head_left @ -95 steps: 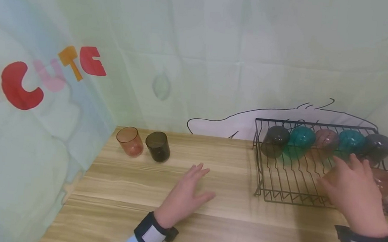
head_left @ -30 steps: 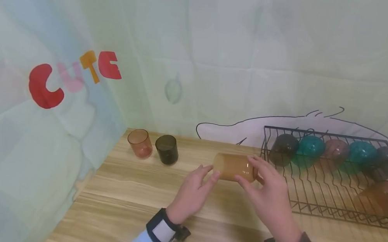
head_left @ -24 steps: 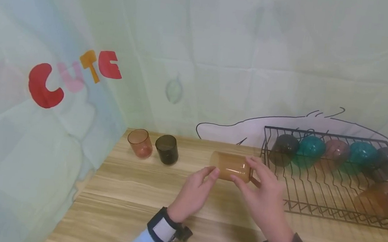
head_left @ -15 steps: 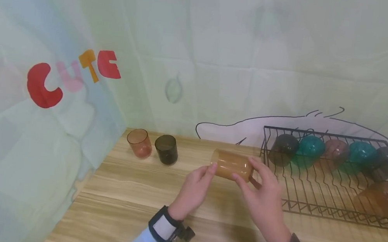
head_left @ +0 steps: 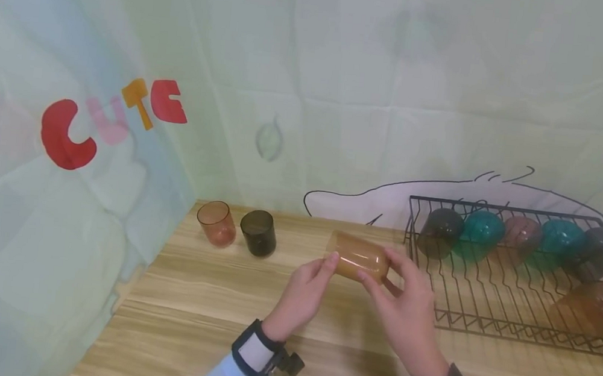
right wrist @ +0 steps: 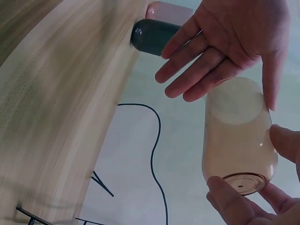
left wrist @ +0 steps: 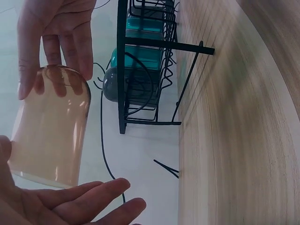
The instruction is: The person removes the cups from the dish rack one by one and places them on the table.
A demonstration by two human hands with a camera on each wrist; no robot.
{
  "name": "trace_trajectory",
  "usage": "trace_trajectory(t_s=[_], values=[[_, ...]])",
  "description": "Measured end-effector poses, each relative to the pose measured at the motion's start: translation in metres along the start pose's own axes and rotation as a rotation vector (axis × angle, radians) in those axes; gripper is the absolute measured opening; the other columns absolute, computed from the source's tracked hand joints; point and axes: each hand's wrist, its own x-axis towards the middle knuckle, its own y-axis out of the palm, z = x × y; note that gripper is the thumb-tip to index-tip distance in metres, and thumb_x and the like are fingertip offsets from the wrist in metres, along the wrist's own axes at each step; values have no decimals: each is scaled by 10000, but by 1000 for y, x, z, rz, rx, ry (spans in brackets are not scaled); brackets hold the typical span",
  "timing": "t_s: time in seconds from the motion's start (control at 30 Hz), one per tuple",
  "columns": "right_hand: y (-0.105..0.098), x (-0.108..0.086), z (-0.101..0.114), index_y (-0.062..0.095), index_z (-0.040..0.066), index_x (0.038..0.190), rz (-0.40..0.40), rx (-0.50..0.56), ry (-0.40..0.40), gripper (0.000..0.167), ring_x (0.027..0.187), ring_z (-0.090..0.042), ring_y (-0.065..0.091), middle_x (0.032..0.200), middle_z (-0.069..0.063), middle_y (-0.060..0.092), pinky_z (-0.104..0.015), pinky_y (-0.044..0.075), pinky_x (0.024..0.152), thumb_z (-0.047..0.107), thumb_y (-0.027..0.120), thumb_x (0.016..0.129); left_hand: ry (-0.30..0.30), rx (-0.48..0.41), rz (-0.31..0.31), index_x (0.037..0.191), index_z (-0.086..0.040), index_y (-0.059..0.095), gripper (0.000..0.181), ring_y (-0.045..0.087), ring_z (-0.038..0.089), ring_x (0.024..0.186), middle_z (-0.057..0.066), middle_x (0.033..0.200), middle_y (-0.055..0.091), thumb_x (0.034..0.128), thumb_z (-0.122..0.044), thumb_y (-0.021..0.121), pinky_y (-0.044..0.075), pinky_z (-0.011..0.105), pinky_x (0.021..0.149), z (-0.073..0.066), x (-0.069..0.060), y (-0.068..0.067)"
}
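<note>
An amber glass [head_left: 357, 257] is held nearly on its side above the table, its mouth toward the left and its base toward the right. My right hand [head_left: 409, 310] grips the base end, thumb on the near side and fingers round the far side. At the mouth end, my left hand [head_left: 299, 294] holds the rim lightly between thumb and index finger. The right wrist view shows that hand's other fingers stretched out past the glass [right wrist: 239, 145]. In the left wrist view, the right fingertips show through the amber wall [left wrist: 51, 126].
On the table [head_left: 200, 329], a pink glass [head_left: 217, 225] and a dark grey glass [head_left: 259, 233] stand upright at the back left. A black wire rack [head_left: 485, 321] on the right bears several upturned glasses, including a teal glass [head_left: 484, 230] and a pinkish glass [head_left: 598, 304].
Since the oldest frame, my right hand has brought the amber glass from the rack to the middle, where my left hand met it. In the last second, the glass has shifted slightly left and tilted.
</note>
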Motion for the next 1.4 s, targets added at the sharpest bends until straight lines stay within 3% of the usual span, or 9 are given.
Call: trace_trajectory(t_s=[0.17, 0.3, 0.47, 0.6, 0.9, 1.2, 1.4], values=[[0, 1, -1, 539, 189, 1243, 42, -6, 27, 579, 1140, -190, 596, 1225, 45, 587, -263, 561, 779, 399, 751, 746, 23, -29, -29, 1260, -149, 575, 687, 605, 245, 986, 144, 1057, 649, 895, -677, 330, 521, 422, 841, -2, 2, 0], [1, 0, -1, 547, 179, 1192, 53, -3, 40, 552, 1102, -190, 622, 1191, 35, 604, -293, 558, 802, 376, 773, 730, 51, -73, -57, 1262, -124, 568, 650, 574, 208, 1159, 78, 1267, 604, 896, -636, 404, 491, 410, 964, -1, 3, -1], [3, -2, -3, 545, 176, 1181, 61, -63, 47, 549, 1069, -154, 627, 1165, 19, 632, -323, 559, 830, 377, 781, 728, 62, -166, -72, 1210, -157, 576, 526, 586, 174, 1130, 18, 1203, 626, 883, -565, 518, 491, 377, 968, -1, 5, -2], [5, -2, -4, 530, 176, 1213, 80, -108, 64, 579, 1077, -167, 621, 1195, -6, 629, -337, 557, 844, 419, 760, 741, 53, -218, -66, 1249, -176, 537, 568, 565, 127, 1152, -29, 1224, 598, 845, -574, 571, 473, 333, 997, -2, 4, -4], [8, -1, -8, 510, 178, 1285, 170, -128, 59, 595, 1151, -193, 572, 1287, -14, 578, -414, 537, 890, 419, 722, 784, 98, -300, -76, 1249, -115, 511, 594, 567, 144, 1144, 28, 1206, 598, 815, -489, 665, 464, 318, 1009, -4, 8, -5], [10, -4, -13, 480, 149, 1338, 267, -229, 113, 626, 1183, -289, 557, 1342, -75, 548, -507, 491, 936, 434, 684, 819, 89, -287, -51, 1307, -161, 457, 665, 578, 154, 1116, 66, 1244, 573, 786, -501, 690, 499, 306, 961, -3, 9, -7], [7, -3, -14, 482, 136, 1342, 287, -271, 70, 635, 1214, -293, 536, 1342, -88, 547, -489, 465, 981, 387, 711, 806, 123, -295, -54, 1326, -87, 426, 661, 553, 221, 1149, 112, 1245, 544, 811, -388, 710, 493, 303, 969, -8, 7, -12]])
